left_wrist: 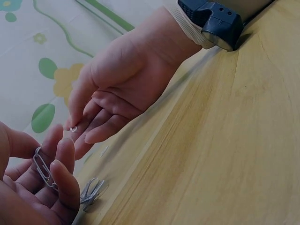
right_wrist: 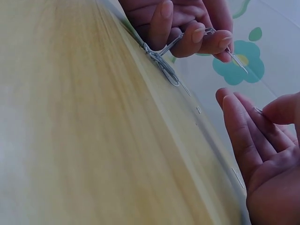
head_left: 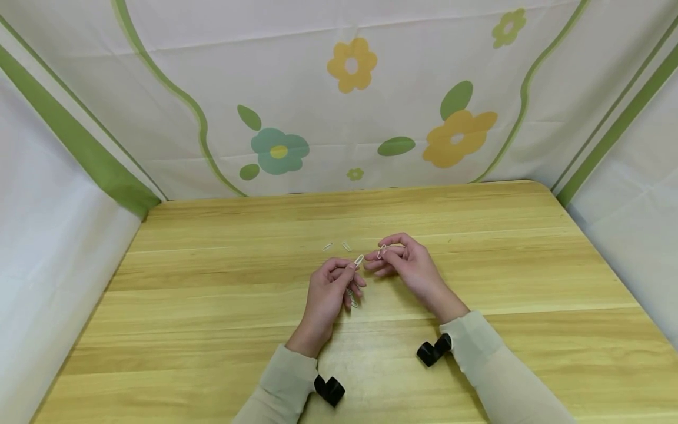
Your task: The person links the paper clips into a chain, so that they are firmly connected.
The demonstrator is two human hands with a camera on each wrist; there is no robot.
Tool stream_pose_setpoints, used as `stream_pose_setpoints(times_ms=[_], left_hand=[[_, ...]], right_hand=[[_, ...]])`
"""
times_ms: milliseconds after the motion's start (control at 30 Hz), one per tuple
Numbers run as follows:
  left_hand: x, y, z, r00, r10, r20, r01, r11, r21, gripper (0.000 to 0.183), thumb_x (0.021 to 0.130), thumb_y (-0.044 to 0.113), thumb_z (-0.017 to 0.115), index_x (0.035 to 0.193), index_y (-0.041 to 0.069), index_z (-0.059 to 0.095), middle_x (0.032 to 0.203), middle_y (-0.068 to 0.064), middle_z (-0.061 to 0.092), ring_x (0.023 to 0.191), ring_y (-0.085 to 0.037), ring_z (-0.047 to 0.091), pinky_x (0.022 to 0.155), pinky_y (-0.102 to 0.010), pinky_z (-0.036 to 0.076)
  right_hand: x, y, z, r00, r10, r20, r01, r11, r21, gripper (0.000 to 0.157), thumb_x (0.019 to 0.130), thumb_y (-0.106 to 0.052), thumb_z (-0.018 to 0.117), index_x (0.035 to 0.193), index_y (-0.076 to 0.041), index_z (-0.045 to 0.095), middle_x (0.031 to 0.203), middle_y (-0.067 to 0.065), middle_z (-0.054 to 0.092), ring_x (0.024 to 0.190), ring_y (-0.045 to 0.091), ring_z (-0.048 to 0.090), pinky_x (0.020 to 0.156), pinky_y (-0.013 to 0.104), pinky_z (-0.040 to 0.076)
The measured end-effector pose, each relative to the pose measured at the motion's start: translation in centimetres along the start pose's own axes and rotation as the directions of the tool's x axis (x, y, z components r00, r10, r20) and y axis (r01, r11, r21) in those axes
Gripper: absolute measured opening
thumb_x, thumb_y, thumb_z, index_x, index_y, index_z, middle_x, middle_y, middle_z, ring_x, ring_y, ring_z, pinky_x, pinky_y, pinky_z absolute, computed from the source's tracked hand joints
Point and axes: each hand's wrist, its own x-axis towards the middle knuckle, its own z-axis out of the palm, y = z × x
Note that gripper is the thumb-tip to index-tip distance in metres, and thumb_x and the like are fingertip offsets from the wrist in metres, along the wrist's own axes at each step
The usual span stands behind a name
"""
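Note:
Between thumb and forefinger my left hand (head_left: 327, 291) pinches a white paper clip (head_left: 359, 259), the top one of a linked chain. The chain runs past the fingers, and its lower clips (right_wrist: 161, 68) hang in a bunch below the hand in the right wrist view. My right hand (head_left: 412, 266) pinches a single paper clip (head_left: 381, 252) with thumb and fingers, the other fingers extended. In the left wrist view only a small end of that clip (left_wrist: 73, 129) shows. A short gap separates the two hands, their fingertips facing each other.
Two loose paper clips, a left one (head_left: 328, 246) and a right one (head_left: 346, 247), lie on the wooden table (head_left: 212, 330) beyond the hands. A white flowered curtain (head_left: 402, 35) stands behind the table. Each wrist wears a black camera.

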Motion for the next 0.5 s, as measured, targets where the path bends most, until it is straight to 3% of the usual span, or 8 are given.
stream_pose_setpoints(times_ms=[233, 500], left_hand=[[-0.04, -0.01, -0.04, 1.0, -0.009, -0.001, 0.009, 1.0, -0.001, 0.018, 0.11, 0.018, 0.063, 0.115, 0.001, 0.067, 0.081, 0.002, 0.075, 0.067, -0.013, 0.065, 0.051, -0.021, 0.047], [-0.06, -0.07, -0.04, 1.0, -0.001, 0.008, 0.001, 1.0, -0.004, 0.018, 0.11, 0.018, 0.063, 0.115, 0.002, 0.068, 0.081, 0.002, 0.075, 0.066, -0.013, 0.065, 0.051, -0.022, 0.048]], right_hand=[[-0.09, -0.04, 0.08, 0.999, -0.002, 0.032, 0.002, 1.0, 0.008, 0.026, 0.113, -0.005, 0.049, 0.135, 0.009, 0.047, 0.128, 0.03, 0.074, 0.099, 0.016, 0.082, 0.088, 0.034, 0.067], [-0.28, -0.15, 0.21, 0.999, -0.011, 0.034, 0.013, 0.999, -0.051, 0.022, 0.111, -0.006, 0.051, 0.128, 0.009, 0.052, 0.121, 0.029, 0.077, 0.097, 0.017, 0.081, 0.086, 0.035, 0.066]])
